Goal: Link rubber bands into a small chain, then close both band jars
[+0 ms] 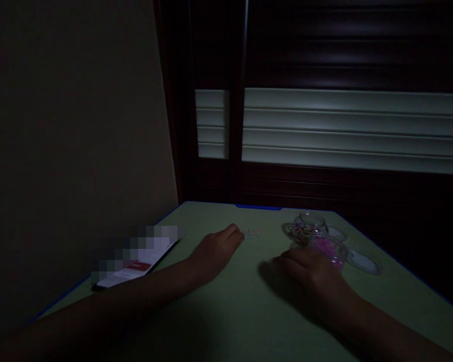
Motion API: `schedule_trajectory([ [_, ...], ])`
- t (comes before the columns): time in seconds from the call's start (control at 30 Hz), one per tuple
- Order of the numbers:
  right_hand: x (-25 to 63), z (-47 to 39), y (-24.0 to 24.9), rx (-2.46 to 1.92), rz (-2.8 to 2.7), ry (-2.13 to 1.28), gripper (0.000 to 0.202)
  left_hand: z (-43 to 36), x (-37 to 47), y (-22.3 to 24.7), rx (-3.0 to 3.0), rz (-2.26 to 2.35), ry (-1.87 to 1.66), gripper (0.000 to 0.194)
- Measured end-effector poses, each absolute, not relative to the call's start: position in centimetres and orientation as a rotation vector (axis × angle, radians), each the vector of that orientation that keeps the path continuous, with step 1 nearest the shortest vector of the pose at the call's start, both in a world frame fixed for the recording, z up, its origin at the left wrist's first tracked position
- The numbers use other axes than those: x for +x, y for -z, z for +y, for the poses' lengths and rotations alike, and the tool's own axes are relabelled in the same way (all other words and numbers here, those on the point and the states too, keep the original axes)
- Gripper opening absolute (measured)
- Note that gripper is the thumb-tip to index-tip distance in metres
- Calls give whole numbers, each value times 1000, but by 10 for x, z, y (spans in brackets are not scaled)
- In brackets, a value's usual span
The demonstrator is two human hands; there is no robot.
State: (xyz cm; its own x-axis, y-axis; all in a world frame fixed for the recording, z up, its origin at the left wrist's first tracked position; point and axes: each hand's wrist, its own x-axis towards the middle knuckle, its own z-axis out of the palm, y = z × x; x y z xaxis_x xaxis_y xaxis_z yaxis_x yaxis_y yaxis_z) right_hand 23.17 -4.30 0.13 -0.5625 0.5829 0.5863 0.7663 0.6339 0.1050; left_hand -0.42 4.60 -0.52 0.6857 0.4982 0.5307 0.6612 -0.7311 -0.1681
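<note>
Fingertips of the bare left hand (219, 249) are together, beside small thin pinkish pieces (253, 233) on the pale green tabletop (245, 311); the bare right hand (317, 276) is near a clear round jar (342, 254), its closure I cannot tell; pieces seem light, best pinched by one end.

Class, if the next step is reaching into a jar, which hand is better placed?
Probably the right hand: it is close to the jar with pink contents, while the left hand is farther off, beside the small pieces.
</note>
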Motion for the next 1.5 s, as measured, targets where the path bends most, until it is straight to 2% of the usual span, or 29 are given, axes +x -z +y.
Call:
schedule_trajectory([
  [0.23, 231, -43, 0, -983, -2268, 572, 24, 34, -4, -2, -2360, -274, 786, 17],
  [0.37, 229, -44, 1, -928, -2283, 591, 26, 28, -2, -7, -2341, -94, 773, 17],
  [1.5, 226, -52, -13, -716, -2350, 734, 22, 26, -1, -9, -2348, 54, 718, 17],
])
